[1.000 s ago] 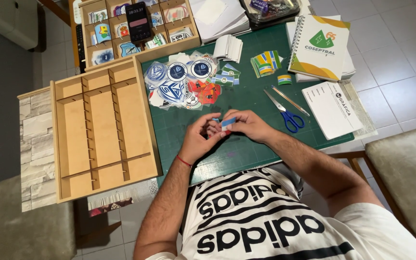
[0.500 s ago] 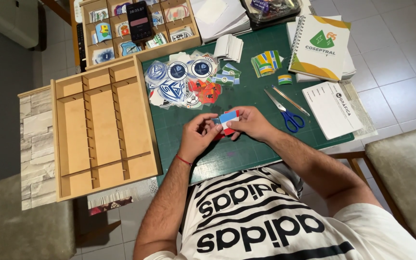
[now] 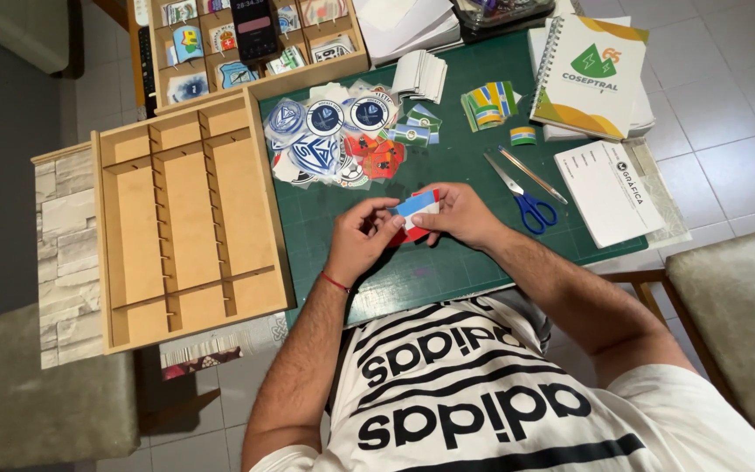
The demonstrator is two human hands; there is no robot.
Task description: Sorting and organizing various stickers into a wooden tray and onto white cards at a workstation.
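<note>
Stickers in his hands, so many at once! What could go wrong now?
1. Both the left hand and right hand pinch a small stack of stickers; it might fan out and slip onto the green mat.
2. The scissors lie close to the right hand, so a quick move could bump them.
3. The sticker pile is loose and overlapping, so dropped pieces could get mixed in.
</note>
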